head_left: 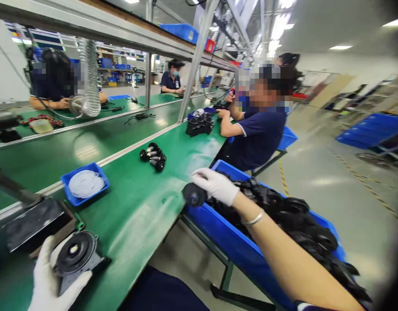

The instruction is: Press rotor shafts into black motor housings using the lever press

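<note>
- Over the green counter (130, 203): dark round housing (77, 252), is clasped by fingers of the left hand (52, 276).
- Beside the blue crate (231, 239): black disc (194, 195), is pinched by fingers of the right hand (216, 185).

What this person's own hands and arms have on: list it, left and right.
Left grip: a close-fitting white glove; no sleeve in view. Right grip: a matching white glove ending at the wrist, then a thin silver-coloured bracelet on the bare forearm. A dark navy sleeve with white trim shows at the picture's bottom.
</note>
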Motion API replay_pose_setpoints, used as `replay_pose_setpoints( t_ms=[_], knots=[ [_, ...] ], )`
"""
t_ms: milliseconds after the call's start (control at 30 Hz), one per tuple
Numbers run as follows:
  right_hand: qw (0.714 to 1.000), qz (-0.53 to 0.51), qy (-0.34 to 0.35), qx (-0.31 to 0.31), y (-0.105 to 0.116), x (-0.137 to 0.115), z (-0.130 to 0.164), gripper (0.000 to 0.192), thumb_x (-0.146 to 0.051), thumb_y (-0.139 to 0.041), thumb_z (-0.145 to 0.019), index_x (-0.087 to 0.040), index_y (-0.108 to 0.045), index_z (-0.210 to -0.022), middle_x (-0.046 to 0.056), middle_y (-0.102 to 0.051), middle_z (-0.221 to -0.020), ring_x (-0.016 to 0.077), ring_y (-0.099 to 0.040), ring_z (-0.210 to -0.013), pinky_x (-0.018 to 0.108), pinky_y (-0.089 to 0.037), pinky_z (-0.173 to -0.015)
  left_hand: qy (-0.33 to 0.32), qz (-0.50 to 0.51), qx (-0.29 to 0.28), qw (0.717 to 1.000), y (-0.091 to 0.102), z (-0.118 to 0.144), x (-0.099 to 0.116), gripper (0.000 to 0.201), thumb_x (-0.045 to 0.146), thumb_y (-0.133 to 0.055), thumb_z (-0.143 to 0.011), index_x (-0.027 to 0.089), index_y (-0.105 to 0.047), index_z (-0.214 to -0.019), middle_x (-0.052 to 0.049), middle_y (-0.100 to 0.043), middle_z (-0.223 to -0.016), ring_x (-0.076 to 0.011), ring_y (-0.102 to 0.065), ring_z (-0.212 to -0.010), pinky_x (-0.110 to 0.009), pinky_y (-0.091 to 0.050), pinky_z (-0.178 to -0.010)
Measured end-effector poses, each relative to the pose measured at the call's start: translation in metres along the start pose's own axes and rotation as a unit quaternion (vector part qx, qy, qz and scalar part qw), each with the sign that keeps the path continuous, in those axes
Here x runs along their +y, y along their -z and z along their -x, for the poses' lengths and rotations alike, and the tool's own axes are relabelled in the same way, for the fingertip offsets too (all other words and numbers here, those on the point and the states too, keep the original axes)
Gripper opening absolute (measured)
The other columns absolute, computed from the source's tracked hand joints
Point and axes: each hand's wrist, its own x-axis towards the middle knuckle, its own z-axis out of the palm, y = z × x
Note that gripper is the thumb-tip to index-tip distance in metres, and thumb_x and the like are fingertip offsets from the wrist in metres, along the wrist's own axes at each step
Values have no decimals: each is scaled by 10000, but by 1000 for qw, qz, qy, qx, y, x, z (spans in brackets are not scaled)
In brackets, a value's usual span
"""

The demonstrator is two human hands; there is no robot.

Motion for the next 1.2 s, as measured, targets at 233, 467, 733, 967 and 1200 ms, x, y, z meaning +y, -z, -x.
replay_pose_setpoints(
  t_ms=[233, 467, 733, 967, 1200],
  knots=[
    [963, -74, 198, -166, -151, -112, -30, 244, -448, -613, -871, -223, -699, -908, 11, -712, -761, 190, -673, -711, 290, -509, -680, 23, 36, 4, 999, -4, 12, -7, 995, 426, -688, -826, 309, 7, -1528, -137, -395, -1437, -318, -448, -1321, -588, -276, -1144],
    [962, -158, 205, -87, -151, -112, -46, 366, -391, -358, -999, -168, -599, -1159, 97, -693, -974, 193, -670, -836, 367, -540, -808, 91, 19, -45, 995, 5, 19, 3, 1050, 504, -675, -807, 331, 69, -1528, -151, -298, -1538, -385, -326, -1411, -665, -180, -1141],
    [911, -159, 345, -163, -155, -81, 2, 818, -362, -749, -676, -192, -400, -1396, 203, -290, -1544, 351, -352, -1398, 564, -386, -1083, 124, 1, -89, 988, 9, 17, 2, 1051, 372, -722, -724, 282, -51, -1527, -182, -317, -1545, -424, -349, -1392, -641, -321, -1110],
    [911, -103, 376, -138, -167, -107, -19, 384, -271, -698, -715, -182, -615, -1079, 165, -553, -1276, 307, -544, -1201, 511, -465, -1003, 101, 14, -84, 991, 1, 11, 11, 966, 274, -748, -689, 226, -180, -1468, -167, -365, -1510, -376, -361, -1397, -575, -302, -1159],
    [900, -208, 365, -118, -141, -186, -14, 222, -249, -575, -778, -235, -616, -996, 119, -589, -1152, 277, -608, -1080, 425, -544, -875, 100, 54, -32, 993, -4, 4, 29, 968, 328, -851, -588, 185, -329, -1391, -160, -481, -1403, -367, -472, -1308, -518, -380, -1125]
  ],
)
